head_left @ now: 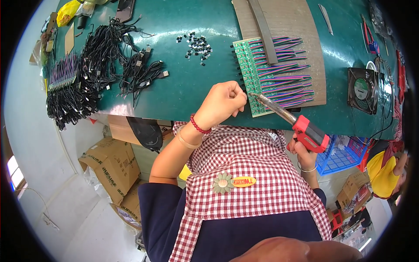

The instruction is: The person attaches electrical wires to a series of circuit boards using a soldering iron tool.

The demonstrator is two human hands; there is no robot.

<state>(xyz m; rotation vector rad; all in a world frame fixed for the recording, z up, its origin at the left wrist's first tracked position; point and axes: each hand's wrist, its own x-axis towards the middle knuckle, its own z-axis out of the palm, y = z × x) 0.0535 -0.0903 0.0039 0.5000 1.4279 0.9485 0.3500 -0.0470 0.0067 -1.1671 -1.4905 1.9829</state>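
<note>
A green circuit board panel (249,65) lies on a brown board, with rows of multicoloured wires (286,78) running off to its right. Small black parts line its left edge. My right hand (304,150) is wrapped round the handle of a red and black soldering iron (310,134). The iron's metal barrel slants up and left, its tip at the panel's lower left part. Beside that tip, my left hand (222,102) is closed in a pinch at the panel's left edge; whatever is between its fingers is hidden.
A flat metal bar (263,32) lies across the wires. Small black connectors (198,47) are scattered left of the panel. Bundles of black cables (102,56) cover the table's left side. At the right stand a black fan (362,90) and red-handled pliers (372,43).
</note>
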